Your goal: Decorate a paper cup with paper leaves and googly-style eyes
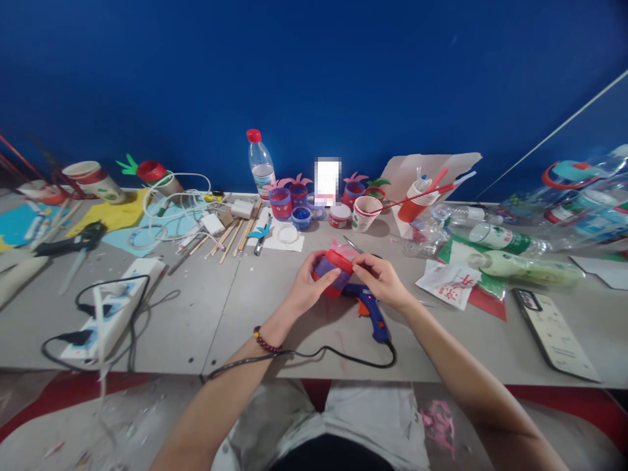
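A small red and purple painted cup (330, 273), tilted, is gripped in my left hand (314, 280), thumb across its side. Pink leaf-shaped paper stands up at its far rim. The fingers of my right hand (380, 278) are pinched at the right end of the red rim; whether something small lies between them is hidden. Under the hands a blue hot glue gun (377, 317) with an orange trigger rests on the table, its black cable curving left beneath my left wrist.
Painted cups with paper leaves (280, 204), a paint jar (301, 218) and a bottle (260, 163) line the back. A power strip (118, 304) and sticks lie left. Plastic bottles (507, 237), a white packet (449, 282) and a phone (554, 333) lie right.
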Demonstrator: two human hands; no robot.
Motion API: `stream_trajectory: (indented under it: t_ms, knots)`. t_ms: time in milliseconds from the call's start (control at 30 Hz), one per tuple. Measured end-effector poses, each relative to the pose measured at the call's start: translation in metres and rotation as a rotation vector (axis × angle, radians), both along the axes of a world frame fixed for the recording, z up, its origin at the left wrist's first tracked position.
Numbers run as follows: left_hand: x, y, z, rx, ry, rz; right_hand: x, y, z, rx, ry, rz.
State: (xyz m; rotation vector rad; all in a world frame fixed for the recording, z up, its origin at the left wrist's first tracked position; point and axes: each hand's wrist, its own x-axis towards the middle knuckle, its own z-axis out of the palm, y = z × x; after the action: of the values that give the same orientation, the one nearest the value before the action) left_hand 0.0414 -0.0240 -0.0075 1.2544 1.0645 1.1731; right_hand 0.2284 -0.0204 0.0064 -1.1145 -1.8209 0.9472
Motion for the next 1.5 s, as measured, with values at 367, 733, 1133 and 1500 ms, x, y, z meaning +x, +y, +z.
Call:
stream_trajectory:
  t_ms: [367, 733, 1133, 1500]
  knots:
    - [-0.0003, 0.0003, -0.0005, 0.024, 0.017, -0.004, -0.0006, 0.0003, 0.0011, -0.001, 0.000, -0.011]
    - [-0.0009, -0.0001, 0.0028, 0.021, 0.036, -0.011, -0.0001, 0.0008, 0.0004, 0.009, 0.007, 0.001]
    - [-0.0008, -0.0004, 0.0038, 0.029, 0.049, -0.003, -0.0008, 0.0006, -0.0003, -0.004, 0.011, -0.004]
    - [-0.0008, -0.0005, 0.0034, 0.039, 0.048, -0.010, -0.0006, 0.0005, -0.0005, 0.000, 0.022, 0.000]
